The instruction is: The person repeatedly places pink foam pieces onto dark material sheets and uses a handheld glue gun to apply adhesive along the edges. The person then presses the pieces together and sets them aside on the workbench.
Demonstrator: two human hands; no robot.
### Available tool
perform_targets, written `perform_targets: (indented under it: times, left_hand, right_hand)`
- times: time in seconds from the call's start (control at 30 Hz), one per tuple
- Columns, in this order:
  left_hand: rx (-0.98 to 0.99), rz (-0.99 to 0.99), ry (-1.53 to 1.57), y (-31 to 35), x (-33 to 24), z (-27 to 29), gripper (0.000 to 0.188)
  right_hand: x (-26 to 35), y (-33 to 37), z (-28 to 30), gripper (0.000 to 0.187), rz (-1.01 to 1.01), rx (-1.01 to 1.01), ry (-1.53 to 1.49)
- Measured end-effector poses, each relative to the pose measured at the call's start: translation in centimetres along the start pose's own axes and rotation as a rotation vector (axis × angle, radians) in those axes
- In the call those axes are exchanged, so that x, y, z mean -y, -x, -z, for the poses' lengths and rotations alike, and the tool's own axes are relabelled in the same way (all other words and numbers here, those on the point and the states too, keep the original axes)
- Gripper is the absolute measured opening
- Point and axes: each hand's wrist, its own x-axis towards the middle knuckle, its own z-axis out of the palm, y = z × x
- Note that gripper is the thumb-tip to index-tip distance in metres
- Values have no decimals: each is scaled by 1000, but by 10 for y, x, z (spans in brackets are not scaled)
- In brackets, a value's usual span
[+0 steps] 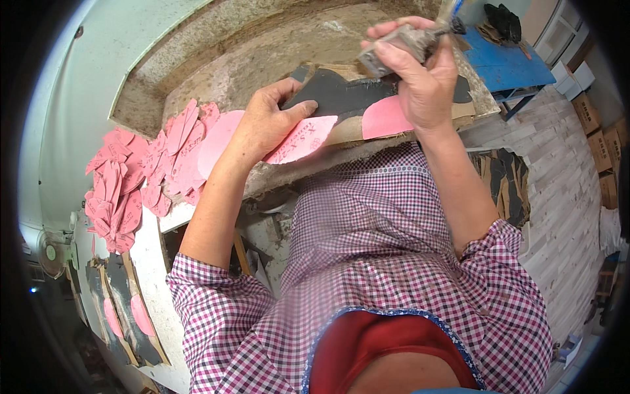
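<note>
My left hand (pixel 269 121) is closed, thumb and fingers bent, over the left end of a dark grey sheet piece (pixel 341 95). A pointed pink piece (pixel 298 141) with printed marks juts out from under this hand, apparently gripped against the palm. The dark piece lies on tan backing at the bench's near edge, and a rounded pink patch (pixel 384 118) covers part of it. Raised above its right part, my right hand (pixel 423 72) grips a grey, crusted tool (pixel 394 52) with a blocky end. The tool is slightly blurred, and its exact kind is unclear.
Loose pink pieces (pixel 118 190) are heaped on the left. Finished-looking dark strips with pink patches (pixel 125 308) lie at the lower left. The crusted bench tray (pixel 141 98) has a raised back wall. A blue table (pixel 508 65) and cardboard boxes (pixel 584 111) stand at right.
</note>
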Motion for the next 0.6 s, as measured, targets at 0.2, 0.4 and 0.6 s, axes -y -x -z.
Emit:
perform_targets:
  times: [0.2,0.4,0.6]
  left_hand:
    - [-14,1,-50,5,-2,0,19]
    - [104,-55,2,6,3,1,28]
    - [103,38,1,6,4,-1,35]
  right_hand:
    - [1,-2,-4,35,64,-9,0]
    - [18,-1,68,31,68,-90,194]
    - [23,6,74,30,69,-143,233]
